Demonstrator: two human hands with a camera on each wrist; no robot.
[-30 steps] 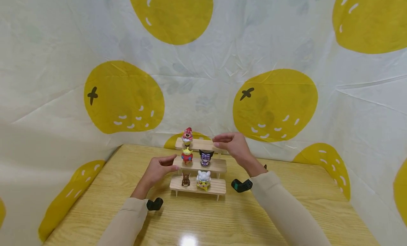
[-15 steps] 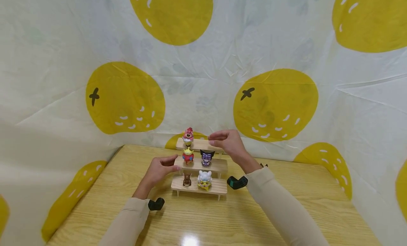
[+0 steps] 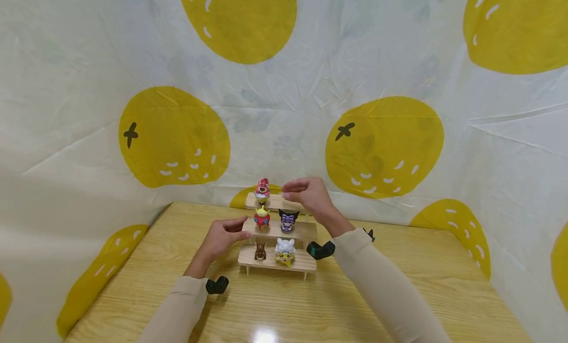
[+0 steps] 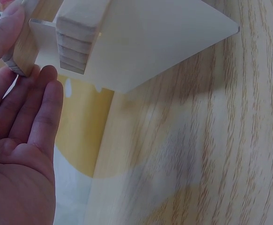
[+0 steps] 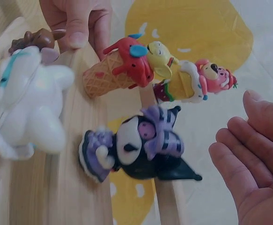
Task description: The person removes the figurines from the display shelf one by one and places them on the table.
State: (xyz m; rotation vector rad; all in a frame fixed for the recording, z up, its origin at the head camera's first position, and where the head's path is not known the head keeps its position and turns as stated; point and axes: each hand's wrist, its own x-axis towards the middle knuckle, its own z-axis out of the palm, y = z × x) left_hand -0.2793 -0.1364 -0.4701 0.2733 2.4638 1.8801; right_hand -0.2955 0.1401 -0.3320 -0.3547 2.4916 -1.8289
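A three-tier wooden display stand (image 3: 266, 262) holds several small figurines. My left hand (image 3: 222, 237) pinches the left end of its middle shelf, thumb at the front and fingers behind; in the left wrist view the fingers (image 4: 45, 108) lie against the board's end. Above the top shelf, my right hand (image 3: 310, 195) holds nothing, its fingers bent loosely near a pink bear figurine (image 3: 262, 189). On the middle shelf are a red and yellow figurine (image 5: 131, 63) on a cone and a black and purple figurine (image 5: 131, 145). Brown (image 3: 260, 252) and white (image 3: 285, 252) figurines occupy the bottom shelf.
A small dark object (image 3: 370, 234) shows on the wooden table (image 3: 248, 308) behind the right sleeve, mostly hidden. Close behind the stand hangs a white cloth (image 3: 275, 136) printed with yellow fruit. Black devices (image 3: 321, 250) sit at both wrists.
My right hand has moved left along the top shelf, nearer the pink bear figurine. The left hand keeps its grip on the middle shelf, and the figurines stand where they were.
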